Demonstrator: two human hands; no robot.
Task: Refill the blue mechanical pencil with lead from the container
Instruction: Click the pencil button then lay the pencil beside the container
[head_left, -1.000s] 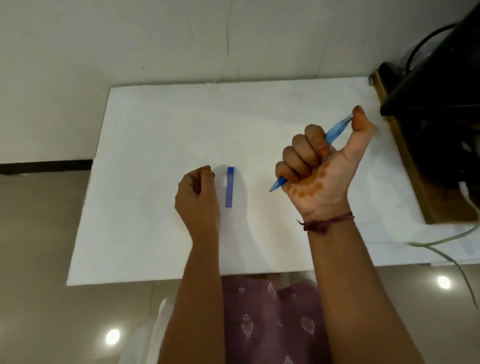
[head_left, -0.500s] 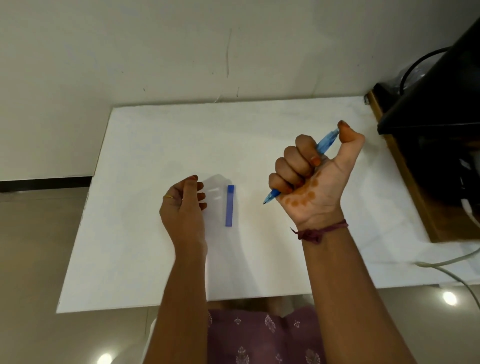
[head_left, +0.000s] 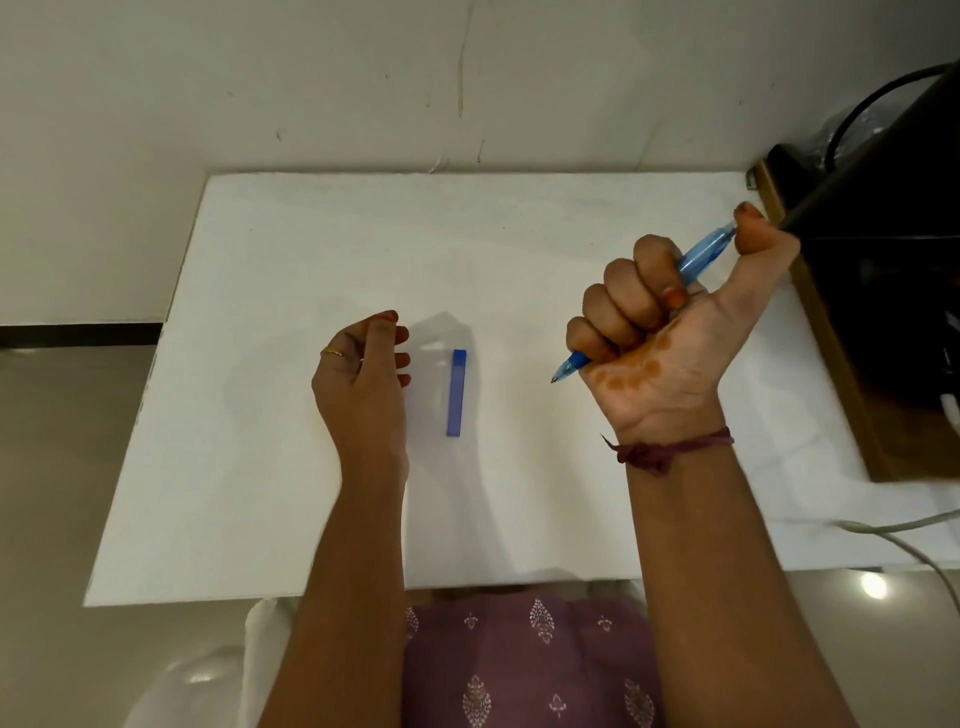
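Right hand (head_left: 670, 332): raised above the table, palm toward the camera, four fingers curled into a fist round the blue mechanical pencil (head_left: 698, 260); thumb stretched up with its tip set on the pencil's upper end. Orange-brown stain marks on the palm and fingertips.
Blue mechanical pencil: translucent blue barrel, held slantwise through the right fist; upper end at the thumb tip, pointed lower end sticking out below the little finger, aimed down and to the left. Clear of the table surface.
Left hand (head_left: 361, 371): over the table just left of the lead container (head_left: 456, 393), back of the hand toward the camera, fingers loosely curled, holding nothing that can be seen. A thin gold ring (head_left: 331, 353) on one finger.
Lead container: slim, rectangular, blue, lying flat on the table between the two hands, long axis running away from the person. Apart from both hands. Contents: cannot tell; whether it is capped or uncapped cannot be told either.
Table (head_left: 291, 467): white top, far edge against a pale wall.
Wrist thread (head_left: 670, 449): dark red, knotted, round the right wrist.
Dark cabinet (head_left: 883, 312): at the table's right side, wooden edge showing.
Cable (head_left: 898, 530): pale, running off the table's right near corner.
Clothing (head_left: 519, 665): purple fabric with a small white print, at the near table edge.
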